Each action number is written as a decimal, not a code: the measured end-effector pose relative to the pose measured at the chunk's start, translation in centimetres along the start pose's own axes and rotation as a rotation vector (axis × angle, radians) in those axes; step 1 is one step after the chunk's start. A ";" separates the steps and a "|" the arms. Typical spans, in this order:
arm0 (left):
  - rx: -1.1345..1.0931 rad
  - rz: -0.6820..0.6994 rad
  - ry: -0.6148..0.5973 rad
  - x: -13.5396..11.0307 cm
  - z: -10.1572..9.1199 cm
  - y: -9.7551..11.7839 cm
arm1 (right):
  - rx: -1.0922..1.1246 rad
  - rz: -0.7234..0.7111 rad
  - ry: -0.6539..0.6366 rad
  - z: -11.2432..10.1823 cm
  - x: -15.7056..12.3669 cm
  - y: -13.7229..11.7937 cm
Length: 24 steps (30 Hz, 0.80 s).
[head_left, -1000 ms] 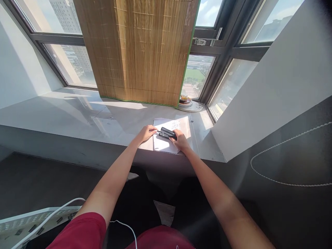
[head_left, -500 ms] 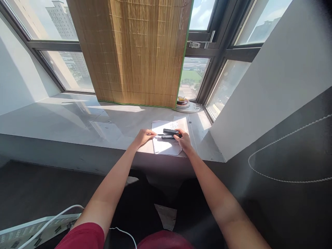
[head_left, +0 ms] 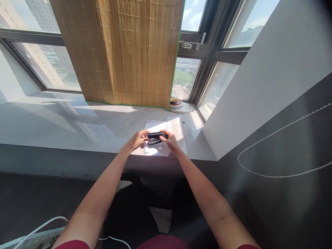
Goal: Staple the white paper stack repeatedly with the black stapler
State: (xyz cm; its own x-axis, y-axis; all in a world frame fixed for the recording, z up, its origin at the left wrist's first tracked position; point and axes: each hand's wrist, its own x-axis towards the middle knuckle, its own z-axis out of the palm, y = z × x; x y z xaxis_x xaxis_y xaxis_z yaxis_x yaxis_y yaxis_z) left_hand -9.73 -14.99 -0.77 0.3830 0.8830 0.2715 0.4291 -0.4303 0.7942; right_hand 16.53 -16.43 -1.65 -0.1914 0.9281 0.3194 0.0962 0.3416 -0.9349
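Observation:
A black stapler (head_left: 154, 135) is held level just above sheets of white paper, its upper arm and base parted in a narrow gap. My right hand (head_left: 169, 141) is closed round its right end, where a small orange spot shows. At the stapler's left end, my left hand (head_left: 137, 140) pinches with thumb and fingers. Part of the left fingertips is hidden, so anything small between them cannot be made out. The paper (head_left: 164, 151) lies on the pale window ledge and carries handwriting near its top. A tiny dark mark or bit shows on its lower part.
A bamboo blind (head_left: 129, 55) hangs in front of the window down to the ledge (head_left: 103, 119). Stacked plates (head_left: 178, 106) stand in the window corner. A white cord (head_left: 246, 166) loops at the right, and a white cable (head_left: 41, 230) runs at the lower left.
My left hand has come from just off the stapler's left side, near a thin dark rod, onto its left end. The stapler has turned and its gap faces me more. The view has shifted slightly.

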 end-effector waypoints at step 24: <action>0.259 0.120 -0.084 0.2 0.8 0.1 | -0.452 -0.056 0.267 -12.2 -4.9 1.4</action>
State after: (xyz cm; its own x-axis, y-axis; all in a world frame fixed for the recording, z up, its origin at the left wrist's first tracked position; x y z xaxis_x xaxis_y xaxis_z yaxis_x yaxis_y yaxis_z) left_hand -8.98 -15.01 -1.06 0.5052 0.8091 0.3001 0.5674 -0.5735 0.5909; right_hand 29.49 -18.66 -2.60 0.0418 0.8919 0.4502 0.5159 0.3667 -0.7742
